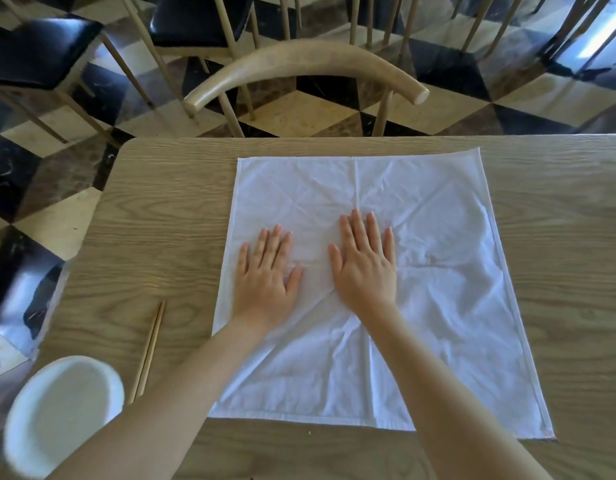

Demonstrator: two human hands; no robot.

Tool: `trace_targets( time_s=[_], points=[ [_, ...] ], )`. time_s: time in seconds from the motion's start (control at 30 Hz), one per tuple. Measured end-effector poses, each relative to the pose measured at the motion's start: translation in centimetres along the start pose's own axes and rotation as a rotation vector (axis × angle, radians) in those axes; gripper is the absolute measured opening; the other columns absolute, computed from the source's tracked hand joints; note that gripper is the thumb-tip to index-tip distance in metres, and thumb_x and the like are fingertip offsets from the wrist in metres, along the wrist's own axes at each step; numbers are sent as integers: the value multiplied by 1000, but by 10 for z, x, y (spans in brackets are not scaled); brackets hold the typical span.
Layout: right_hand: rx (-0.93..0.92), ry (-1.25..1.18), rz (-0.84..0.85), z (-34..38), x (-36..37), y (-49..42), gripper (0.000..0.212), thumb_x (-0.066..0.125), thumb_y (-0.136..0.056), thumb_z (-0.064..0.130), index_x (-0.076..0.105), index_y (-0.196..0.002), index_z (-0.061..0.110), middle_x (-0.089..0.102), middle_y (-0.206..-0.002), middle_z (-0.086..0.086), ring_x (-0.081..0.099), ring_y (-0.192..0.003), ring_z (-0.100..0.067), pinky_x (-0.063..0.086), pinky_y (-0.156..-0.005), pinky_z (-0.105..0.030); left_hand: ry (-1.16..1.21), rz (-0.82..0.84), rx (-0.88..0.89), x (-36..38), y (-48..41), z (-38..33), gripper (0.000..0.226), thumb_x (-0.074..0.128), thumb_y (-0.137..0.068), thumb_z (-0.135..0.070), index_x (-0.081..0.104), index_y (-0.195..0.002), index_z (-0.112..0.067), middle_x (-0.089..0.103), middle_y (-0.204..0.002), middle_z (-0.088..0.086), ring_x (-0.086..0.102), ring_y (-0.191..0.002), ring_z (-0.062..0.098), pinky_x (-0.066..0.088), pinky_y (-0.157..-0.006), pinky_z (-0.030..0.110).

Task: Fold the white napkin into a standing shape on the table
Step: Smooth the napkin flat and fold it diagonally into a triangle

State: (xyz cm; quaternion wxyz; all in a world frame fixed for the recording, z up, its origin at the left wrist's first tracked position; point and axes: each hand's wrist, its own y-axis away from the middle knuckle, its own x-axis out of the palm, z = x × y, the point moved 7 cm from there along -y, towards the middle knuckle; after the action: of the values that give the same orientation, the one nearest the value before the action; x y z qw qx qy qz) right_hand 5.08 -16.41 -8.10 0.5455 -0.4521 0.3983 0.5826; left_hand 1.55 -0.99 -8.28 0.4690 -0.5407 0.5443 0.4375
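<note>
Both hands, the left hand [265,275] and right hand [365,268], are laid open and flat, gripping nothing, on the white napkin [438,237] beneath them, apparently so creases are smoothed before folding.

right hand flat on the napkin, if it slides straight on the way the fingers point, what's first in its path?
Only more white napkin: the right hand points toward its far hem. Past that comes bare wooden table, then the table's far edge, with the curved chair back beyond it. Nothing stands in that line, as far as the picture shows.

no readable text, labels or signs
</note>
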Motion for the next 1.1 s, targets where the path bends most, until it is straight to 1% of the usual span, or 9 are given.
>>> trace_targets(
  time_s=[0.13,0.3,0.43,0.57,0.7,0.83,0.93,1.03,1.1],
  points=[
    [34,50,24,-38,-7,19,63,19,-91,52,24,-147,22,19,-156,1,9,-145,-19,1,-118,-42,-80,-6,-25,-3,28,23,61,31,-91,-43,36,-141,-8,37,-148,10,31,-138,25,15,-113,41],
    [101,85,23,-91,-24,43,68,12,-89,53,17,-148,20,15,-157,0,5,-145,-19,2,-118,-41,-88,31,-60,-8,56,35,64,21,-93,-46,23,-145,-9,23,-154,7,16,-143,20,2,-116,35],
    [171,91,34,-123,-32,58,72,9,-87,54,12,-149,18,9,-158,1,3,-145,-17,-1,-118,-39,-105,21,-95,-10,64,35,65,18,-91,-43,29,-143,-5,29,-151,12,23,-141,25,5,-115,41],
    [292,60,113,-111,-38,58,63,21,-97,43,2,-149,13,-2,-159,-3,-5,-145,-18,-3,-118,-42,-19,118,24,-2,67,-7,68,-4,-85,-46,4,-146,-16,-1,-156,2,-6,-144,17,-11,-115,35],
    [-39,-29,137,4,-8,74,57,18,-97,34,6,-149,12,1,-158,-4,-4,-145,-17,-7,-116,-38,18,68,84,2,79,-28,59,17,-95,-41,36,-141,-9,32,-150,11,26,-140,28,9,-113,43],
    [-69,7,127,28,6,101,67,9,-87,42,18,-148,14,13,-158,-2,5,-145,-16,-3,-117,-38,-13,11,88,-1,95,-17,56,29,-93,-38,43,-138,-7,41,-145,12,35,-136,27,17,-110,44],
    [-47,47,78,1,-2,119,65,18,-90,50,23,-147,19,18,-156,0,9,-145,-17,1,-118,-40,-24,45,88,-1,106,-7,63,26,-91,-44,34,-142,-8,32,-150,9,23,-140,22,10,-113,41],
    [3,100,75,-34,-10,136,67,15,-89,54,19,-148,22,14,-157,1,6,-145,-18,1,-118,-39,-47,81,84,1,117,6,68,14,-90,-50,15,-147,-12,6,-154,1,0,-142,14,-3,-116,36],
    [38,124,71,-58,-18,146,67,14,-89,55,17,-148,23,12,-158,2,4,-145,-17,1,-118,-39,-49,73,96,-1,123,10,70,11,-89,-52,13,-147,-12,0,-152,0,-4,-141,14,-6,-115,34]
  ],
)
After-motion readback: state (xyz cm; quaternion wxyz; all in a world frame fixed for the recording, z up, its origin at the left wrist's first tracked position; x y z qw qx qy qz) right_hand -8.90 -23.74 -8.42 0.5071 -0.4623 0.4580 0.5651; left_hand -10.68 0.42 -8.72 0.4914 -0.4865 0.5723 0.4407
